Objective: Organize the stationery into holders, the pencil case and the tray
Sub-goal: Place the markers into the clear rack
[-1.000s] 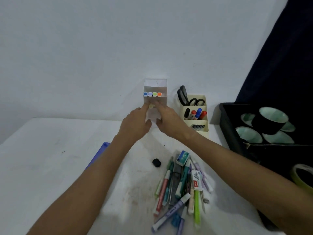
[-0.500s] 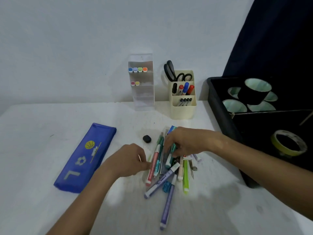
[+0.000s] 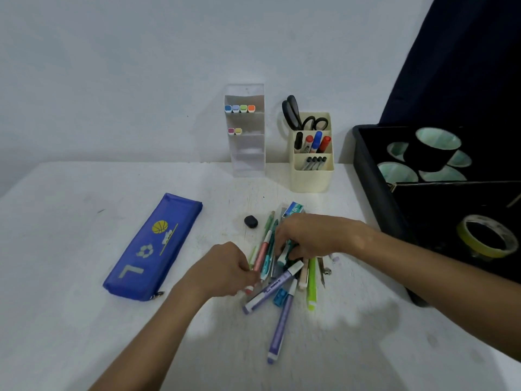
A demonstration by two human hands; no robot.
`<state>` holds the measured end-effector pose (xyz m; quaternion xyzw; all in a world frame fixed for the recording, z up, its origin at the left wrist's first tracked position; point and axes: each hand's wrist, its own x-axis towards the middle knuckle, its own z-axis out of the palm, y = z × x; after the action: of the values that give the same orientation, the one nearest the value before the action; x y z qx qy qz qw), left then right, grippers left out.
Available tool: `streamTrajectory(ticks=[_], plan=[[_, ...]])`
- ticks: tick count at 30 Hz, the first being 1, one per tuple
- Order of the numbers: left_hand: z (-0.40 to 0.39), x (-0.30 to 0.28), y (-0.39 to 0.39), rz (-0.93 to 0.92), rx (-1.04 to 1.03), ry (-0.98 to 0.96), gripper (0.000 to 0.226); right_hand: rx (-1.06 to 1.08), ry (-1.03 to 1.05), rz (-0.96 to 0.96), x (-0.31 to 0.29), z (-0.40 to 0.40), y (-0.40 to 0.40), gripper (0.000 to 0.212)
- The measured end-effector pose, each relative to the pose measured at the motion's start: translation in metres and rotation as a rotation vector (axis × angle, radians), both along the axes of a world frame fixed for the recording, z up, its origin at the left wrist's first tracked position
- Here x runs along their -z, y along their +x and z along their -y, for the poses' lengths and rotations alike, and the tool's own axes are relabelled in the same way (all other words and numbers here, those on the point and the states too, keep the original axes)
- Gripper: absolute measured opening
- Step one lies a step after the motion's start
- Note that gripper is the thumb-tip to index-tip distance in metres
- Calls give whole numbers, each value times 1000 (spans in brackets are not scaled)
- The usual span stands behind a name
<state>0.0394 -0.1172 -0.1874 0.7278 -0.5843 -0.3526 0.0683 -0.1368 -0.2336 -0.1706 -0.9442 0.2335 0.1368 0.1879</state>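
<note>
Bench (image 3: 84, 320): white, scuffed, taking up the lower half of the frame against a pale wall.
Pen pile (image 3: 284, 280): loose markers and pens lying crossed over one another at centre frame, just below the middle.
Left hand (image 3: 225, 270): reaching in from the lower left, fingertips curling onto the pink marker (image 3: 260, 255) at the left edge of the pile; whether the grip is pinching it or only touching it cannot be told.
Right hand (image 3: 315, 235): coming in from the right edge, resting over the top of the pile, fingers bending down around a teal-and-white pen (image 3: 283, 253); how firmly the grip is closing cannot be told.
Purple markers (image 3: 279, 328): two lying at the lower end of the pile, one pointing toward the bottom of the frame.
Green highlighter (image 3: 311, 286): lying at the right side of the pile.
Pencil case (image 3: 152, 246): blue, zipped, lying slantwise left of centre, well apart from the pile.
Black eraser (image 3: 250, 221): sitting alone just left of the pile's upper end.
Clear holder (image 3: 246, 131): standing at upper centre by the wall, showing four coloured caps in its top tier and two in the next.
Cream holder (image 3: 311, 176): standing just right of the clear one, carrying scissors (image 3: 296, 114), markers and pens.
Tray (image 3: 369, 176): black, filling the right edge, carrying tape rolls (image 3: 487, 238).
</note>
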Motion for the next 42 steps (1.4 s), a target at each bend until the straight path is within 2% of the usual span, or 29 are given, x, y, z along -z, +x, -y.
streamTrajectory(ticks=[7, 13, 16, 18, 20, 22, 26, 30, 35, 42], plan=[[5, -14, 8, -113, -174, -105, 19, 63, -30, 201, -23, 3, 4, 31], [23, -55, 24, -230, -319, -540, 13, 212, -54, 534, -61, 23, 10, 25], [40, -78, 34, -105, -341, -779, 11, 353, -53, 786, -83, 35, 15, 18], [53, -92, 37, -39, -314, -913, 17, 439, -82, 932, -95, 41, 21, 20], [67, -102, 39, 19, -262, -1011, 24, 510, -99, 1048, -101, 46, 28, 21], [82, -108, 41, 95, -187, -1086, 21, 549, -141, 1115, -103, 52, 37, 21], [110, -108, 47, 209, -80, -1119, 8, 578, -220, 1113, -93, 63, 54, 21], [127, -100, 50, 243, -66, -1095, 13, 625, -214, 1039, -71, 73, 68, 17], [145, -94, 48, 261, -46, -1024, 23, 585, -280, 1010, -54, 89, 85, 13], [170, -85, 47, 287, -39, -939, 20, 605, -262, 989, -40, 111, 100, 16]])
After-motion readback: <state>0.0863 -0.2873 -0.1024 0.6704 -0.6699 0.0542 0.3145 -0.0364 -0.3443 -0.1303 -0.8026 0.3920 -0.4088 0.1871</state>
